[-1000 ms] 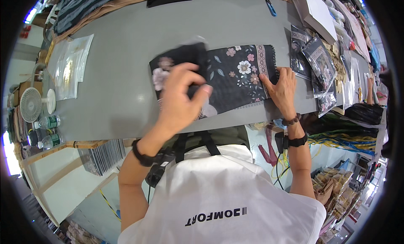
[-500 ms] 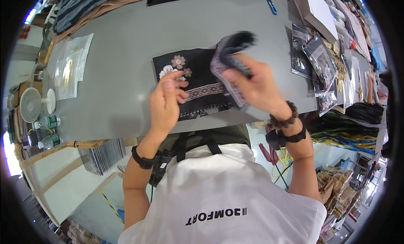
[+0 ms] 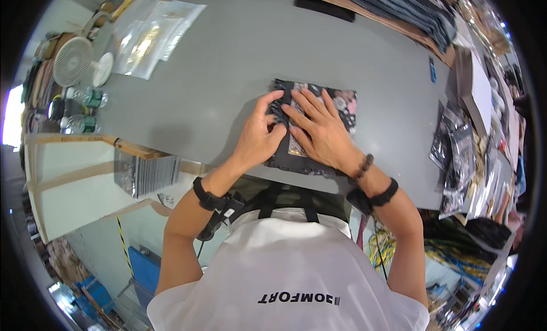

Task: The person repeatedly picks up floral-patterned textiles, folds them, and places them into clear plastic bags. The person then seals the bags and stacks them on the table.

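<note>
A black folded cloth (image 3: 285, 159) with a floral print and a pale patterned band lies on the grey table in front of me. My right hand (image 3: 320, 128) rests flat on top of it, palm down, fingers spread. At the cloth's left edge is my left hand (image 3: 261, 131), its index finger and thumb apart and touching the edge. Its other fingers are bent and partly hidden. Pink and white flowers show to the right of my right fingers.
Clear plastic bags (image 3: 155, 37) lie at the table's far left, near a white fan (image 3: 73, 61) and plastic bottles (image 3: 82, 124). Blue snips (image 3: 433, 70), a white box (image 3: 474, 91) and bagged dark cloths (image 3: 456, 145) are on the right. Folded textiles (image 3: 393, 14) line the far edge.
The cloth has been folded into a smaller, squarer bundle. My right hand has come down from lifting a flap to lie flat on it; my left hand has moved to its left edge.
</note>
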The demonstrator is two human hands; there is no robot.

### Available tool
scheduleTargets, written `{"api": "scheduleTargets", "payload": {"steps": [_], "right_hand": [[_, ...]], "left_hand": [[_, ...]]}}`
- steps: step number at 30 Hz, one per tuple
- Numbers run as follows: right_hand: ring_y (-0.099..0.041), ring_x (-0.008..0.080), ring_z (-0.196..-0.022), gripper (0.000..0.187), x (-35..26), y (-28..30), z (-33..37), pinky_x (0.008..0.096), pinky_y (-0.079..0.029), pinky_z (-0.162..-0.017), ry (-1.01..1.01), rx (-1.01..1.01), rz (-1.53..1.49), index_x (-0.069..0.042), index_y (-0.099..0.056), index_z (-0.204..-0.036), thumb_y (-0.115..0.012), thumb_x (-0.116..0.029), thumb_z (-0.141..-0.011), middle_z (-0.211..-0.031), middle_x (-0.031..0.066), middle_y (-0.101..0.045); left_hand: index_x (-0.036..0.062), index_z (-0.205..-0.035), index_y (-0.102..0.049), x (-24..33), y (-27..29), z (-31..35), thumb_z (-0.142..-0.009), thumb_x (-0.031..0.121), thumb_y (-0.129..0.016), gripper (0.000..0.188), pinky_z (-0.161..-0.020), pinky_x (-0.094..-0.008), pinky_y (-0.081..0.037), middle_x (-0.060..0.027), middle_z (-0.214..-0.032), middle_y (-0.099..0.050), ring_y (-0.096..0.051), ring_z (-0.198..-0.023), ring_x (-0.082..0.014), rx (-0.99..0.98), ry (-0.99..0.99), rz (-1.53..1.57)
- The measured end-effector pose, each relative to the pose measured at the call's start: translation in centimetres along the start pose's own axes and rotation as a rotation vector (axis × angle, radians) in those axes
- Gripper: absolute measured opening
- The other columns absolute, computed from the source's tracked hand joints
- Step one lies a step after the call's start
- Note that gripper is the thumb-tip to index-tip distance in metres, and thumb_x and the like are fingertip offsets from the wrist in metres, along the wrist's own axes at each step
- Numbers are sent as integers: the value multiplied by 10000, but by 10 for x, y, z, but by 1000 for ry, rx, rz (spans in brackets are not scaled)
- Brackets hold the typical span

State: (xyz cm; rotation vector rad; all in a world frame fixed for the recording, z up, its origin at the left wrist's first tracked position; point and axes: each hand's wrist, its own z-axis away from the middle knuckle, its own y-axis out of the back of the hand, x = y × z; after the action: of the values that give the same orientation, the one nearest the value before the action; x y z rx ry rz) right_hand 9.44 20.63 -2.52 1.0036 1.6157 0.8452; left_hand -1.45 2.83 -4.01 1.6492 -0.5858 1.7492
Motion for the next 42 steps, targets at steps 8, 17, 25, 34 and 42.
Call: {"api": "scheduleTargets", "payload": {"steps": [8,17,25,34,42], "right_hand": [[-373,358,-1504,532,2,8,25,592,-213,-1241,-93,11,86,-120,-579,-1458,-676,-314,-971,-1575,172,-462],[-346,390,-1515,523,65,29,71,607,-222,-1228,-422,144,283,-112,-531,-1499,-604,-334,-1031,-1610,183,-419],[-442,398,-1434,452,49,44,45,599,-289,-1207,-390,341,301,-70,-596,-1390,-691,-190,-965,-1538,188,-494],[-484,370,-1427,444,-29,-14,-25,484,-349,-1220,25,104,-56,34,-588,-1363,-614,-242,-1017,-1504,239,-530],[-694,306,-1151,256,-39,-27,-16,437,-519,-1044,14,72,63,-9,-694,-1116,-644,-204,-959,-1171,160,-733]], "left_hand": [[98,-1243,-725,-3,208,-130,-972,175,-601,308,-891,-487,-555,-148,-1035,-763,-719,-967,-342,903,-474,-1194],[115,-1136,-785,-34,316,-129,-934,263,-706,263,-867,-394,-555,-128,-1016,-769,-728,-964,-309,763,-27,-941],[166,-1212,-751,-19,247,-99,-986,133,-612,267,-839,-449,-535,-119,-1038,-679,-653,-980,-346,822,-499,-970],[83,-986,-751,0,67,-14,-832,68,-734,156,-783,-407,-561,-92,-951,-683,-670,-908,-303,147,-527,-906],[50,-845,-699,4,126,20,-771,36,-743,87,-769,-411,-550,-91,-852,-667,-664,-848,-320,286,-385,-1101]]}}
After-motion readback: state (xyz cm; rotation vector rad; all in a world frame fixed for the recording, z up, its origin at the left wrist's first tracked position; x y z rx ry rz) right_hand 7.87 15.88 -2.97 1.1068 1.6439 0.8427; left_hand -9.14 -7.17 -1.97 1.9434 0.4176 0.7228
